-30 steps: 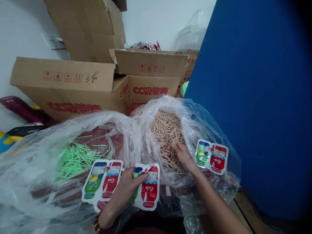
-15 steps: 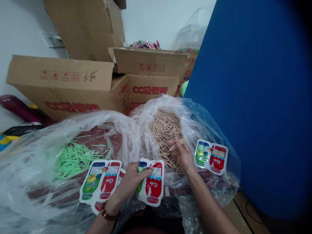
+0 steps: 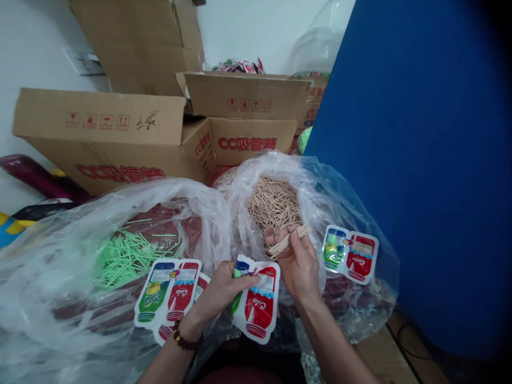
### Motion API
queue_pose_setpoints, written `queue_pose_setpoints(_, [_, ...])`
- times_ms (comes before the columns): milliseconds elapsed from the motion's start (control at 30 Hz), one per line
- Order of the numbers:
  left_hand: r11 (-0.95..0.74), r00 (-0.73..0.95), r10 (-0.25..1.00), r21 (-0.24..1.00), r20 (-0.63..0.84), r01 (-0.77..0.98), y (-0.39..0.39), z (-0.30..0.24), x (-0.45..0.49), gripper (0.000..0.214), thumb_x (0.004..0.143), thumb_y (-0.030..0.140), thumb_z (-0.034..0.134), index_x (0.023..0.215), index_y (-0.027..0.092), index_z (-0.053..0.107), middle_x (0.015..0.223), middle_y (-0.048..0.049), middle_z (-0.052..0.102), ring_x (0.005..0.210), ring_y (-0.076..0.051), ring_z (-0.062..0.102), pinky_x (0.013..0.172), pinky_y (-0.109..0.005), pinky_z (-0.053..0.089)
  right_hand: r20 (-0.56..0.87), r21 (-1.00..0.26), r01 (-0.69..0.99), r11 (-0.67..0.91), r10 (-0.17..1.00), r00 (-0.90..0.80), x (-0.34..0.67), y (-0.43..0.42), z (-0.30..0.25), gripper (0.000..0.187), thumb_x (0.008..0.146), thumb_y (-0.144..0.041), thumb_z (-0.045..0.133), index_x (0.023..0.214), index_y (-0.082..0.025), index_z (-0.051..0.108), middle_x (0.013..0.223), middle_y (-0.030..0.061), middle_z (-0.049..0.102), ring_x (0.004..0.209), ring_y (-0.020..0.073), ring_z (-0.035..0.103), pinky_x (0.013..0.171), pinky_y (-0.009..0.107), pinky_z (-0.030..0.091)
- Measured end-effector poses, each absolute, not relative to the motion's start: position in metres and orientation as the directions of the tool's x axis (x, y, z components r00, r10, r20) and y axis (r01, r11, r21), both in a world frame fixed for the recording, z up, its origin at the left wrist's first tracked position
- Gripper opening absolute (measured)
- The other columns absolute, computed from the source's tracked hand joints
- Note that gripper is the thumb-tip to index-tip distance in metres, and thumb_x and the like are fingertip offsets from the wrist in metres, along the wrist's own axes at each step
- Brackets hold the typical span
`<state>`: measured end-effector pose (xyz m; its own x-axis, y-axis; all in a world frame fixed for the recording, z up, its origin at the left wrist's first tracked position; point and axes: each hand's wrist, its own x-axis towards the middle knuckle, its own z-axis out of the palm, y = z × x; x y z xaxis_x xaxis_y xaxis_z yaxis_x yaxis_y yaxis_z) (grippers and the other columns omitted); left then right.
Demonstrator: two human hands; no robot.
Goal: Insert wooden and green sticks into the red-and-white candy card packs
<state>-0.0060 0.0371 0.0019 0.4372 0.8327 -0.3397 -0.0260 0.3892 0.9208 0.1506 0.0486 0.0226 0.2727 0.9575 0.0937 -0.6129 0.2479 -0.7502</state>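
Observation:
My left hand (image 3: 224, 288) pinches a printed pouch (image 3: 262, 306) with a red Cola jar and a green jar on it; some green sticks show at its green side. My right hand (image 3: 298, 261) is closed on a small bundle of tan sticks (image 3: 285, 245), thumb across them. Behind it lies a pile of tan sticks (image 3: 274, 200) inside a clear plastic bag (image 3: 240, 213). Left of my left hand, more printed pouches (image 3: 168, 293) lie overlapping. On the right rests a pouch (image 3: 350, 253) with green and tan sticks visible through its windows.
Thin green sticks (image 3: 128, 253) lie in another clear plastic bag (image 3: 60, 256) at left. Open cardboard boxes (image 3: 116, 152) stand along the back, a taller carton (image 3: 140, 48) behind them. A blue panel (image 3: 416, 176) borders the right side.
My right hand has lifted off the tan pile with a bundle of sticks and turned, coming closer to the pouch. My left hand and its pouch have shifted slightly right, the pouch tilting.

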Motion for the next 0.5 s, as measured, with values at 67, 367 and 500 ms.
queue_pose_setpoints(67, [0.397,0.433,0.835,0.916,-0.339,-0.049,0.037,0.001,-0.006,0.022,0.071,0.032,0.074,0.074,0.011,0.070,0.065,-0.0036,0.069,0.054,-0.014,0.058,0.054,-0.022,0.043,0.080,-0.765,-0.604,0.223,0.964,0.254,0.145,0.046,0.022,0.008,0.087,-0.032,0.056,0.091,-0.026,0.054,0.074,-0.0038,0.062,0.078,0.0161,0.067,0.095,0.039,0.047])
queue_pose_setpoints(367, [0.400,0.418,0.853,0.906,-0.312,-0.142,0.039,0.002,-0.006,0.021,0.069,0.031,0.076,0.073,0.012,0.069,0.064,-0.0007,0.068,0.054,-0.013,0.058,0.056,-0.022,0.043,-0.062,-0.868,-0.492,0.065,0.970,0.236,0.140,0.040,0.007,0.017,0.085,-0.036,0.055,0.100,-0.028,0.051,0.072,-0.0032,0.067,0.082,0.0208,0.069,0.076,0.034,0.053])
queue_pose_setpoints(500, [0.360,0.409,0.869,0.923,-0.278,-0.137,0.041,0.000,-0.008,0.020,0.068,0.029,0.077,0.073,0.012,0.069,0.065,-0.0003,0.067,0.056,-0.012,0.057,0.057,-0.022,0.043,-0.085,-0.886,-0.462,0.031,0.970,0.227,0.141,0.038,0.009,0.015,0.086,-0.036,0.055,0.098,-0.027,0.052,0.073,-0.0030,0.068,0.083,0.0213,0.069,0.078,0.036,0.053])
